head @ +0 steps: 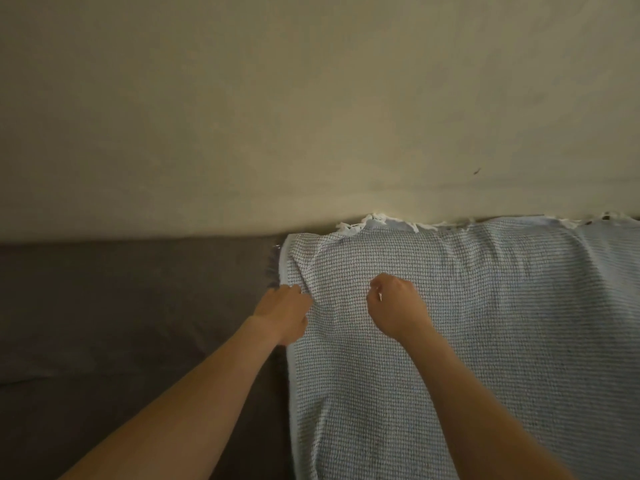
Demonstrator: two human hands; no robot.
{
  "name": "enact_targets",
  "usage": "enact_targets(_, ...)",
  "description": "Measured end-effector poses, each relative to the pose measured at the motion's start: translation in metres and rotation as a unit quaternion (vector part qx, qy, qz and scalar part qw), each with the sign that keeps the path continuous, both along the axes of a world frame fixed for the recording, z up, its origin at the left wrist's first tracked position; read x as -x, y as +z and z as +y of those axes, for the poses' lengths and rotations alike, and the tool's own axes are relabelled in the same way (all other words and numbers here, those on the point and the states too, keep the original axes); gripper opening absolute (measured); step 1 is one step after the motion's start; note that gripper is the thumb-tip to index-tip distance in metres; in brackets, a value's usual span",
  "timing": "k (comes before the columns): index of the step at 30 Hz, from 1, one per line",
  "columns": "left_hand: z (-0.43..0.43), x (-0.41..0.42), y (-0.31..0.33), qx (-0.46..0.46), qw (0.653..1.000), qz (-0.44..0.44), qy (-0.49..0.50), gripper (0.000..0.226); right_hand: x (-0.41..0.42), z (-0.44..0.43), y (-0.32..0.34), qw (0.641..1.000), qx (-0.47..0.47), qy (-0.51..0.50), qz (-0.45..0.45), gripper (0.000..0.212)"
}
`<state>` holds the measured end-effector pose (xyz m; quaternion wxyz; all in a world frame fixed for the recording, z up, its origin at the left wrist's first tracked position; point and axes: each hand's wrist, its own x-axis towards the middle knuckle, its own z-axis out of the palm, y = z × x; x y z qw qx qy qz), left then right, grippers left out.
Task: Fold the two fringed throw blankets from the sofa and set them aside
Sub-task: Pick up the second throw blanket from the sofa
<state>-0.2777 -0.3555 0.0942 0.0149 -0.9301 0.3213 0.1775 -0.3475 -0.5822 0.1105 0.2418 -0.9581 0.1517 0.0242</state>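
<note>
A pale blue-and-white woven throw blanket [485, 323] with white fringe along its top edge hangs over the back of a dark grey sofa [121, 306] and covers its right part. My left hand [284, 313] grips the blanket's left edge, where the cloth bunches into a fold. About a hand's width to the right, my right hand [396, 308] is curled into a fist, pinching the cloth on the blanket's face. Only this one blanket is in view.
A plain cream wall [311, 98] rises directly behind the sofa back. The sofa's bare grey upholstery fills the left side, with a seam between backrest and seat at the lower left.
</note>
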Motion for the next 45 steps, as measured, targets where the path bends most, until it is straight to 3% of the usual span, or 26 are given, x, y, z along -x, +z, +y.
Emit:
enact_targets(9,-0.049,-0.080,-0.087,0.061,0.998,-0.003,0.030,0.041,-0.084,-0.041,-0.092,0.993,0.058,0.023,0.104,0.034)
enact_targets(13,-0.072,-0.109,-0.123,0.065,0.997,-0.027,0.040,0.049,-0.119,-0.054,-0.137,0.990,0.044,0.025,0.135,0.062)
enact_targets(16,-0.093,-0.130,-0.148,0.090,0.993,-0.056,0.050,0.078,-0.138,-0.057,-0.164,0.982,0.055,0.036,0.175,0.088)
enact_targets(19,-0.114,-0.148,-0.164,0.133,0.984,-0.077,0.093,0.098,-0.147,-0.058,-0.181,0.975,0.065,0.050,0.206,0.100)
enact_targets(21,-0.125,-0.155,-0.167,0.160,0.973,-0.079,0.145,0.091,-0.152,-0.061,-0.187,0.972,0.064,0.052,0.219,0.103)
enact_targets(23,-0.131,-0.159,-0.171,0.168,0.965,-0.101,0.176,0.069,-0.156,-0.063,-0.191,0.971,0.060,0.051,0.227,0.105)
enact_targets(27,-0.129,-0.155,-0.170,0.173,0.970,-0.118,0.125,0.022,-0.162,-0.064,-0.190,0.965,0.060,0.051,0.248,0.106)
enact_targets(29,-0.123,-0.150,-0.169,0.149,0.979,-0.113,0.086,0.022,-0.161,-0.063,-0.185,0.961,0.064,0.053,0.263,0.107)
enact_targets(33,-0.104,-0.155,-0.175,0.162,0.980,-0.035,0.107,0.075,-0.156,-0.057,-0.174,0.960,0.058,0.052,0.268,0.110)
enact_targets(34,-0.102,-0.156,-0.172,0.151,0.982,-0.034,0.113,0.077,-0.153,-0.056,-0.172,0.961,0.056,0.052,0.268,0.111)
enact_targets(38,-0.104,-0.145,-0.164,0.075,0.985,-0.090,0.123,0.038,-0.147,-0.050,-0.174,0.957,0.060,0.057,0.277,0.112)
enact_targets(40,-0.104,-0.132,-0.163,0.038,0.988,-0.109,0.103,0.027,-0.142,-0.047,-0.173,0.956,0.057,0.061,0.280,0.112)
enact_targets(42,-0.100,-0.118,-0.167,0.058,0.989,-0.107,0.085,0.024,-0.136,-0.044,-0.168,0.953,0.048,0.067,0.292,0.108)
enact_targets(45,-0.084,-0.096,-0.164,0.159,0.985,-0.008,0.073,0.033,-0.125,-0.031,-0.151,0.967,0.047,0.048,0.247,0.067)
